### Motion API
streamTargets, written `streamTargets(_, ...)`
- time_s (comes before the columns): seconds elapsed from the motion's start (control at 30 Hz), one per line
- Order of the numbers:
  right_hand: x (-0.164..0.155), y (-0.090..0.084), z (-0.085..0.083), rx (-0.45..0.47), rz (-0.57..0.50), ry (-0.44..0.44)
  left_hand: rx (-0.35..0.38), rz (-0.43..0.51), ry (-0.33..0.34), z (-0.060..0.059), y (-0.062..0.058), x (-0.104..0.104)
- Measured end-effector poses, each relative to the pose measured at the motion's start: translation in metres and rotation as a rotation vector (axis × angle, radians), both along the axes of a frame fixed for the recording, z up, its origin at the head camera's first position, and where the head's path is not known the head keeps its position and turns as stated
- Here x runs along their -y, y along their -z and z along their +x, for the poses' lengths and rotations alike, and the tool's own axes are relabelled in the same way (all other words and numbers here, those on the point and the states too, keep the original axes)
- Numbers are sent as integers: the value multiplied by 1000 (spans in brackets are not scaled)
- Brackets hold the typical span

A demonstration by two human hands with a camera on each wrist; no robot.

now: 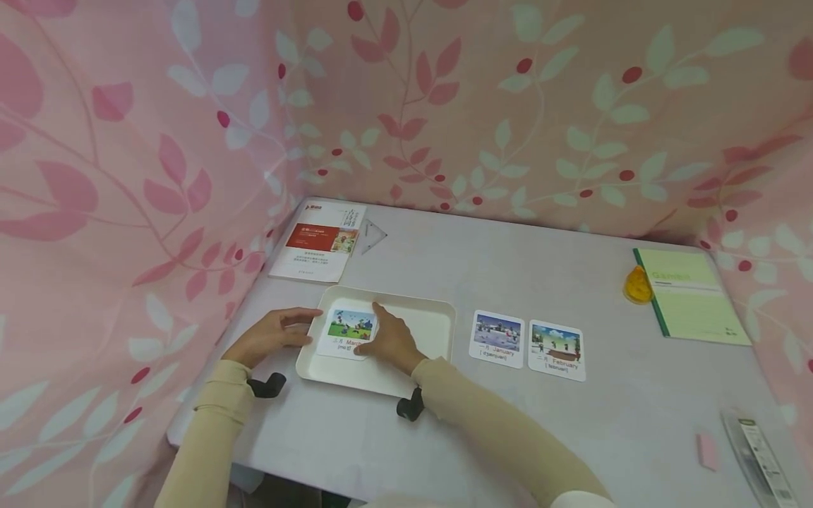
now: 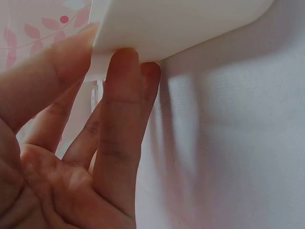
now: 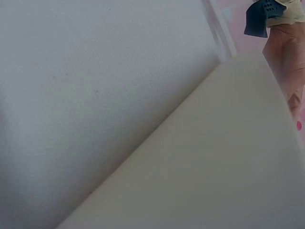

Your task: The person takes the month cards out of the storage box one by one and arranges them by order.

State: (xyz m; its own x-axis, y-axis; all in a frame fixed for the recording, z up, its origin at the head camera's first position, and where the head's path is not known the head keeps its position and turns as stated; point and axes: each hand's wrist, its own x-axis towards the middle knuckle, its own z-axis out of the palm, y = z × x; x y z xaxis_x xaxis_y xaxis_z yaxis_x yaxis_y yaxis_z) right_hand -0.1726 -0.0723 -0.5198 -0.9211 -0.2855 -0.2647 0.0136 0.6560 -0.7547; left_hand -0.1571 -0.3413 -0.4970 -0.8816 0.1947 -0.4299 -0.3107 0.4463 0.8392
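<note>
While both hands work at the tray, readings as follows.
Card in tray: March card (image 1: 347, 331), text "三月 March", lies at left end of white tray (image 1: 427, 326).
Left hand (image 1: 269, 336): fingers straight against tray's left rim and card edge; thumb on top, nothing clasped.
Right hand (image 1: 389, 340): fingers flat, pressing card's right side.
Cards on table: January card (image 1: 497, 339) and February card (image 1: 557, 350), side by side, just right of tray.
Booklet (image 1: 317, 242): red-banded, small print unreadable.
Notebook (image 1: 692, 305): green, title too faint.
Surface: grey table (image 1: 508, 268), matte; rounded plastic tray.
</note>
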Motion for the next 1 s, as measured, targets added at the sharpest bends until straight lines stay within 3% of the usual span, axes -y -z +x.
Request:
streamTargets(0.23, -2, 3, 1, -87, 34, 5, 7, 0, -3, -2, -1, -3)
streamTargets(0.63, -4, 2, 15, -209, -38, 9, -2, -3, -2, -4, 0, -2)
streamTargets(0.8, -12, -3, 12, -161, -91, -8, -1, 5, -3, -3, 1, -1)
streamTargets(1.0, -38, -19, 6, 2, -202, -4, 1, 4, -2, 1, -1, -1)
